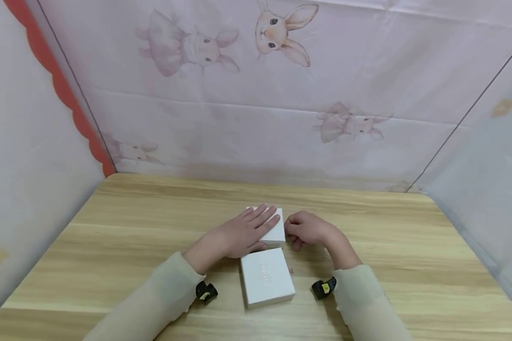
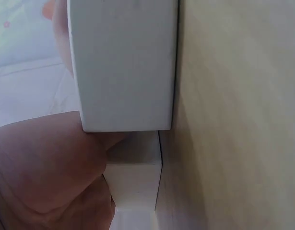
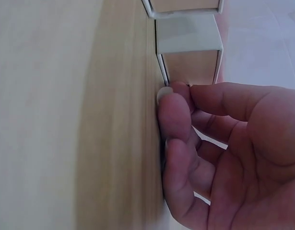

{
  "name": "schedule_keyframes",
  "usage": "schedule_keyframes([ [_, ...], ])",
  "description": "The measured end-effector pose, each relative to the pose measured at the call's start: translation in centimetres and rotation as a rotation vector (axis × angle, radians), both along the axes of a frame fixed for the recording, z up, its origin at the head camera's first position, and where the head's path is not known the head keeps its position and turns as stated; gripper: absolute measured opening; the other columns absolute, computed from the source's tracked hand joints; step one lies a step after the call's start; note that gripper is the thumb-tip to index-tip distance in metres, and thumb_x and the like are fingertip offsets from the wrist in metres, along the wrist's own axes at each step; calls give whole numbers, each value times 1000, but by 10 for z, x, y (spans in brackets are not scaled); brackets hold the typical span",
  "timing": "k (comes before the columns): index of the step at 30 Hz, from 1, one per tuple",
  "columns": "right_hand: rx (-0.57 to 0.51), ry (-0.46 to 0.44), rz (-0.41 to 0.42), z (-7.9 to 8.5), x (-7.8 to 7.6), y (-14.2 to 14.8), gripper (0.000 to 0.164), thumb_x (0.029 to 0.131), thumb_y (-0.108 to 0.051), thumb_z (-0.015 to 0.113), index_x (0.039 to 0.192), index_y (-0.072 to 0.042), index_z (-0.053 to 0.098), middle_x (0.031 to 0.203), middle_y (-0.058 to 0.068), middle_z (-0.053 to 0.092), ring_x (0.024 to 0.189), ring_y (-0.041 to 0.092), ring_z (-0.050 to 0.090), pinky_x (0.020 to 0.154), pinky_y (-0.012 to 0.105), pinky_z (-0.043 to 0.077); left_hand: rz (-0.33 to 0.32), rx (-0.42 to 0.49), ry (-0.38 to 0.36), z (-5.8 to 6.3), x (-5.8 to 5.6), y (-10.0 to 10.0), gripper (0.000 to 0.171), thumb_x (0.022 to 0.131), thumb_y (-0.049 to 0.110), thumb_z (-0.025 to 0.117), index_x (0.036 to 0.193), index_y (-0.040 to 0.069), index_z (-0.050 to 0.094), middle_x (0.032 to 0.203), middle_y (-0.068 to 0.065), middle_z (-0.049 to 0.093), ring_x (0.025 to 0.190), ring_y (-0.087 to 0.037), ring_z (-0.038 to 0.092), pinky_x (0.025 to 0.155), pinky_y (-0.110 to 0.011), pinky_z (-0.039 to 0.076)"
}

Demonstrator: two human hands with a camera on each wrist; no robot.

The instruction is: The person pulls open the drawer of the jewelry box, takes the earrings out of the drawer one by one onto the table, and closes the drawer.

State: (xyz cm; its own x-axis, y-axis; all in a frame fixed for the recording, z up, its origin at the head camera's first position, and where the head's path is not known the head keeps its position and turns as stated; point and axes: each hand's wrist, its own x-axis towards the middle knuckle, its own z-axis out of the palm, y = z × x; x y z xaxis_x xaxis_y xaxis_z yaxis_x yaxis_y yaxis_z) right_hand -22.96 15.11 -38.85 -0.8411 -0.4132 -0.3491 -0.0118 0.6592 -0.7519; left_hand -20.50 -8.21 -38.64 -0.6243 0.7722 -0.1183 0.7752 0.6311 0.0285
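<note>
Two white drawer boxes lie on the table, one behind the other. On top of the far box (image 1: 276, 233) my left hand (image 1: 243, 234) rests flat, fingers straight and slightly spread. My right hand (image 1: 309, 229) is at that box's right end, its fingers curled. In the right wrist view, thumb and forefinger pinch at the tan end face (image 3: 193, 64) of the far box; the pinched bit is hidden by the fingertips. Nearer to me, the second box (image 1: 268, 277) shows faint lettering on its lid and a small pinkish tab (image 1: 291, 271) at its right side.
The wood-grain table (image 1: 123, 255) runs back to a pink fabric wall (image 1: 239, 137) with rabbit prints. Pale panels stand to the left and right. Black wrist cameras (image 1: 206, 292) hang below both sleeves, on either side of the near box.
</note>
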Motion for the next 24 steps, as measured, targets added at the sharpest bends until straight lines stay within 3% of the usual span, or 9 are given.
schedule_keyframes([
  [24,-17,-2,-12,-3,-1,5,21,102,-13,52,95,-6,70,77,10,63,64,19,65,59,31,57,0,12,9,-4,0,1,70,107,43,40,162,12,9,168,-13,3,155,-32,4,124,-50,16],
])
